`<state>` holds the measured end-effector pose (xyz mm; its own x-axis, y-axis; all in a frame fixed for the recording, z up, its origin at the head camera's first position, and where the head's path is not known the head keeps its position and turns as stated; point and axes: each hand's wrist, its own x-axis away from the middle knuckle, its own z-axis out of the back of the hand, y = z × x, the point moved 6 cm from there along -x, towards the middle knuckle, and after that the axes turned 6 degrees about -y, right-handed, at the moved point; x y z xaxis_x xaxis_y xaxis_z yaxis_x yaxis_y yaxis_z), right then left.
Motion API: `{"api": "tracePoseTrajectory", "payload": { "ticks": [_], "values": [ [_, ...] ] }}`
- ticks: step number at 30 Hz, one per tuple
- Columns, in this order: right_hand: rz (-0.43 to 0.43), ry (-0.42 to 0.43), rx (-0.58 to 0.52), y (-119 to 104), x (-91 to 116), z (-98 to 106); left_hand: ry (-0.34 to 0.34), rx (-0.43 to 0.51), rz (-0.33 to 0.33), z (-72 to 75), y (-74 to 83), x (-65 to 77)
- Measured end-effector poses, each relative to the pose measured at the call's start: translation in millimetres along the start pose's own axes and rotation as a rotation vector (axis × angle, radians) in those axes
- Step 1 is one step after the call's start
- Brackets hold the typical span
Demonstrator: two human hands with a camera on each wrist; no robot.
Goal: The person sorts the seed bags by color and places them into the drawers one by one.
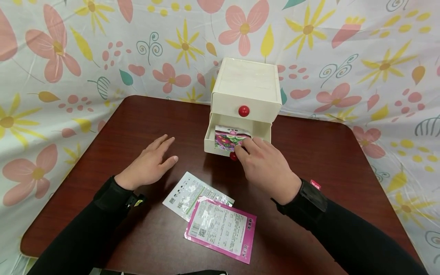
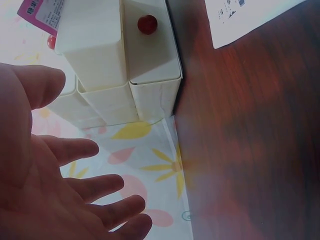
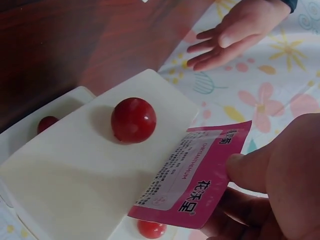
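Observation:
A white drawer unit (image 1: pixel 249 78) stands at the back of the table, one lower drawer (image 1: pixel 262 131) pulled out below its closed top drawer. My right hand (image 1: pixel 266 164) pinches a seed packet (image 1: pixel 227 138) by its edge, thumb against its pink back in the right wrist view. The packet has a flower picture on its other side and tilts over the drawer; whether it touches the drawer floor I cannot tell. My left hand (image 1: pixel 148 164) is held to the left of the drawer, fingers spread, holding nothing.
Two more packets lie overlapping on the dark wood table: a white one (image 1: pixel 187 194) partly beneath a pink-edged one (image 1: pixel 220 227). Red round knobs (image 1: pixel 244 111) stick out from the drawer fronts. A flowered cloth (image 1: pixel 137 49) hangs behind the table.

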<state>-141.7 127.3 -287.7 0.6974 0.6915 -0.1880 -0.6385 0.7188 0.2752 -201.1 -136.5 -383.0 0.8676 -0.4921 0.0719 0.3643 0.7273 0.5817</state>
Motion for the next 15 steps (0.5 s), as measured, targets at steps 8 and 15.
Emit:
{"api": "tracePoseTrajectory", "payload": {
  "ticks": [8, 15],
  "values": [
    [-0.011, 0.029, -0.023, 5.6, -4.0, -6.9, -0.005, 0.009, 0.006, 0.2, -0.9, 0.1],
    [-0.021, 0.022, -0.036, 11.0, -9.6, -15.1, -0.017, -0.021, 0.010, 1.5, -1.1, -1.9]
  ]
}}
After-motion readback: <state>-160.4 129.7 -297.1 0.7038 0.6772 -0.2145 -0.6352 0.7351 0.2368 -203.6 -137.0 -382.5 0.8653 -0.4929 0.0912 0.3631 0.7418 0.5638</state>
